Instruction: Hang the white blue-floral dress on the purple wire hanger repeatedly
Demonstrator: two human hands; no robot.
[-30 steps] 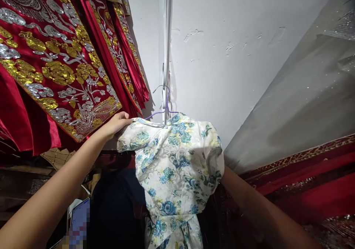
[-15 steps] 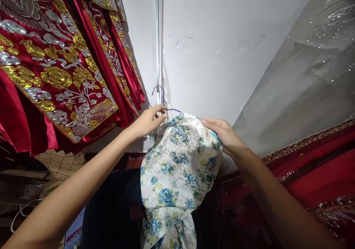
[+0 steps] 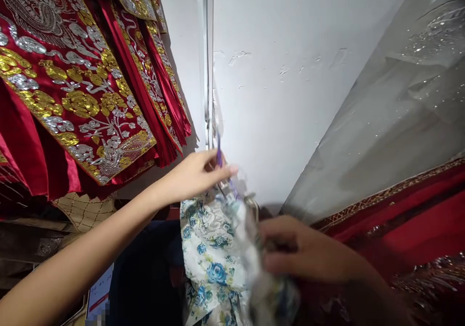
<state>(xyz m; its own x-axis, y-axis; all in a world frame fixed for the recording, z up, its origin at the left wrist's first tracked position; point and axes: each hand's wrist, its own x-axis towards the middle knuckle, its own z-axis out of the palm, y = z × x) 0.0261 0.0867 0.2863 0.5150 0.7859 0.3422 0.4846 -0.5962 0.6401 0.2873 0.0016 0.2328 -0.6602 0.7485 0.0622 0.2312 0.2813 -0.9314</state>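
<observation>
A white garment with blue roses and green leaves (image 3: 209,248) hangs in front of me, on a purple hanger (image 3: 219,155). My left hand (image 3: 201,173) is closed around the hanger near its hook, thumb and fingers pinching it. To the lower right, my right hand (image 3: 298,248) is blurred by motion, its curled fingers on the garment's right edge. That edge is smeared and bunched, so its shape there is unclear.
Red embroidered garments with gold and silver flowers (image 3: 83,103) hang at the left. A metal pole (image 3: 207,50) runs down the white wall (image 3: 269,21). Clear plastic sheeting (image 3: 385,117) covers the right side, above red fabric (image 3: 428,214). A phone (image 3: 99,289) lies at lower left.
My right hand has moved down, pulling the garment's right side lower with it. My left hand has shifted slightly down and right. The hanger has dropped and turned.
</observation>
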